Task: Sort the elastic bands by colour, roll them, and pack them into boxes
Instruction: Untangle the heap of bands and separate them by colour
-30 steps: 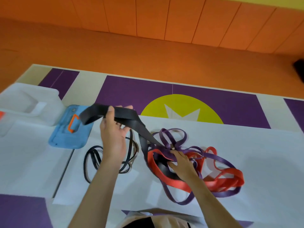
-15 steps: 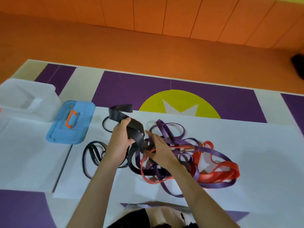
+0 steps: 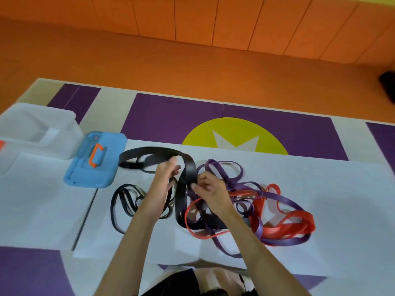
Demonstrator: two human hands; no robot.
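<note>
**Freeing the wide black band from the tangle**

In the head view, the left hand point(image 3: 165, 178) is gripping, as far as the blur allows, the wide black band point(image 3: 186, 167) near the middle of the tabletop point(image 3: 352, 199). The right hand point(image 3: 210, 189) is pinching the same band just beside it. The band's near end is threading through the purple and red tangle point(image 3: 267, 210). Drawing it out slowly looks safest, so the loops are not dragging along. Thin black bands point(image 3: 126, 201) are lying toward the left edge.

left hand point(image 3: 165, 177) and right hand point(image 3: 210, 190) grip a wide black band point(image 3: 189, 167) beside tangled purple bands point(image 3: 259, 229) and red bands point(image 3: 295, 225).
</note>
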